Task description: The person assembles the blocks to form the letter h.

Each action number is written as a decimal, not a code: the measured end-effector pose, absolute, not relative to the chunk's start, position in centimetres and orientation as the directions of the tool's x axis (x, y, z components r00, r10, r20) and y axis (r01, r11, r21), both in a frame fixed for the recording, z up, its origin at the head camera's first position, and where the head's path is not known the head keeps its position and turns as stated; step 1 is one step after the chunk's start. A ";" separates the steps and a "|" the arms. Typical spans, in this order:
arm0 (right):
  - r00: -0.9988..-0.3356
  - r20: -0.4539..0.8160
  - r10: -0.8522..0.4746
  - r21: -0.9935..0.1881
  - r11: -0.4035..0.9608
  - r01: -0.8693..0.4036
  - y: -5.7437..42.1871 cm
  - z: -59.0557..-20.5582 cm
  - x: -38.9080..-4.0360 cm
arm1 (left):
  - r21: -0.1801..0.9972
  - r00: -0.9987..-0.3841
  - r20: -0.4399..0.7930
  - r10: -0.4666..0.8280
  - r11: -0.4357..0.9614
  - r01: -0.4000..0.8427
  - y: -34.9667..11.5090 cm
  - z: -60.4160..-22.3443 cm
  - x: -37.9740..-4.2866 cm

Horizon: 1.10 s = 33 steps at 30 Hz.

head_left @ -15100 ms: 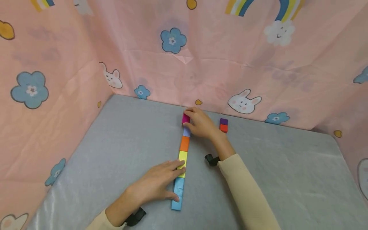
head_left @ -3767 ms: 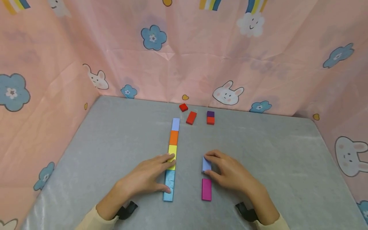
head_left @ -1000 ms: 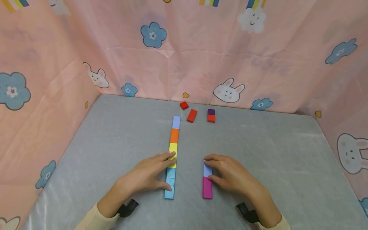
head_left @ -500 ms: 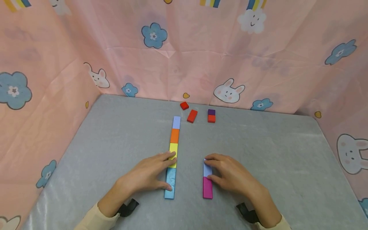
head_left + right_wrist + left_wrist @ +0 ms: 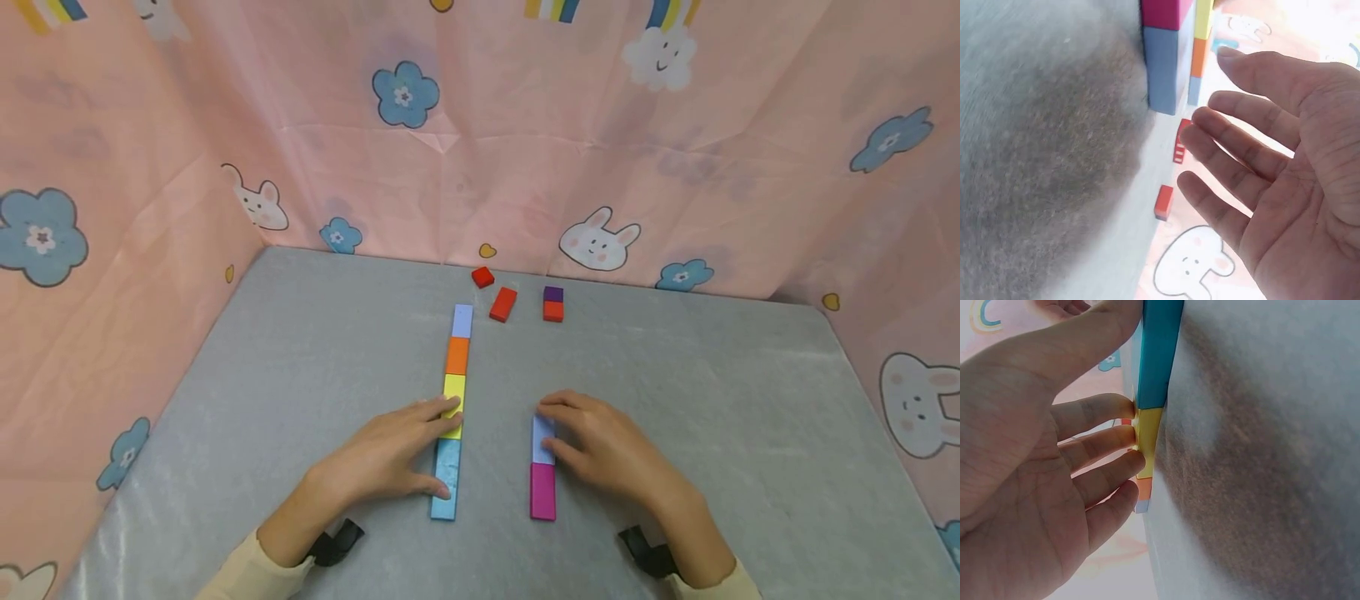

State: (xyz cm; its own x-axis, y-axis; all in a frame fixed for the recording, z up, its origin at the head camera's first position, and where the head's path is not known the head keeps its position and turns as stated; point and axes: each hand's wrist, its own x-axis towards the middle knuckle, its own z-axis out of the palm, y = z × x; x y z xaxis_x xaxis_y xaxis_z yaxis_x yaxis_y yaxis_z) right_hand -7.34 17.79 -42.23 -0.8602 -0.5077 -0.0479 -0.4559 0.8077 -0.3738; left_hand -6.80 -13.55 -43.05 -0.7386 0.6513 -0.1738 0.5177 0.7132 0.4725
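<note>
A straight row of wooden blocks runs away from me: light blue [image 5: 446,471], yellow [image 5: 453,385], orange [image 5: 457,356] and periwinkle [image 5: 462,321]. My left hand [image 5: 382,454] lies along its left side, straight fingers touching the yellow block and thumb by the light blue one. To the right, a magenta block [image 5: 543,492] and a second periwinkle block [image 5: 540,429] lie end to end. Beside that pair is my right hand [image 5: 607,450], fingers loosely spread. In the right wrist view, a gap separates its fingertips from the periwinkle block [image 5: 1163,72].
Beyond the row lie a small red block [image 5: 482,277] and a tilted red block [image 5: 503,304]. A purple block [image 5: 553,293] and another red block [image 5: 553,312] touch nearby. A pink patterned curtain [image 5: 510,183] borders the grey tabletop [image 5: 315,333].
The magenta block left the row's far end and lies at right, with a periwinkle block brought against it. The right hand has just let go of that periwinkle block; the left hand stays put.
</note>
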 end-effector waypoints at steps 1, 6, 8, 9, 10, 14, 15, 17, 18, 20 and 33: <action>-0.862 -0.049 -0.504 -0.379 0.808 -0.451 17.8 -42.3 -7.5 | 0.472 -0.739 -0.174 0.652 0.713 0.518 -13.6 -43.1 -6.8; -0.875 -0.041 -0.482 -0.411 0.806 -0.425 18.1 -42.8 -8.3 | 0.470 -0.741 -0.174 0.648 0.716 0.516 -13.6 -43.1 -6.9; -0.880 -0.026 -0.475 -0.424 0.802 -0.420 18.4 -43.2 -8.8 | 0.468 -0.741 -0.172 0.649 0.716 0.518 -13.6 -43.1 -6.9; -0.883 -0.020 -0.469 -0.430 0.801 -0.416 18.5 -43.3 -9.1 | 0.468 -0.740 -0.170 0.650 0.715 0.520 -13.6 -43.1 -6.9; -0.885 -0.013 -0.466 -0.438 0.798 -0.414 18.7 -43.5 -9.4 | 0.469 -0.739 -0.169 0.652 0.713 0.522 -13.6 -43.1 -6.9; -0.895 -0.006 -0.446 -0.454 0.799 -0.395 19.0 -43.8 -10.4 | 0.470 -0.735 -0.164 0.658 0.707 0.528 -13.6 -43.1 -6.9; -0.896 -0.006 -0.444 -0.456 0.799 -0.392 19.0 -43.8 -10.7 | 0.471 -0.735 -0.165 0.658 0.707 0.527 -13.6 -43.1 -6.8; -0.895 -0.004 -0.446 -0.456 0.797 -0.395 19.0 -43.8 -11.0 | 0.473 -0.735 -0.167 0.657 0.708 0.525 -13.6 -43.0 -6.8; -0.895 -0.004 -0.445 -0.455 0.798 -0.395 19.0 -43.8 -11.2 | 0.473 -0.735 -0.169 0.656 0.708 0.524 -13.6 -43.0 -6.8; -0.897 -0.005 -0.441 -0.454 0.800 -0.391 18.8 -43.7 -11.6 | 0.472 -0.737 -0.169 0.655 0.710 0.523 -13.6 -43.0 -6.8; -0.927 -0.002 -0.375 -0.489 0.809 -0.326 18.7 -43.7 -16.3 | 0.465 -0.734 -0.162 0.660 0.707 0.533 -13.7 -43.0 -6.9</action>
State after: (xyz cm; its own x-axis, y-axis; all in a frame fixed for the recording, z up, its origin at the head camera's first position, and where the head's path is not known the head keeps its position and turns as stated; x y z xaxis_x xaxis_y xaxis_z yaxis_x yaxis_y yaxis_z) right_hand -16.34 18.69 -43.73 -0.9269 -0.3753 -0.0025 -0.3264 0.8091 -0.4886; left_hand -6.87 -13.70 -43.03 -0.7337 0.6598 -0.1623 0.5332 0.7071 0.4645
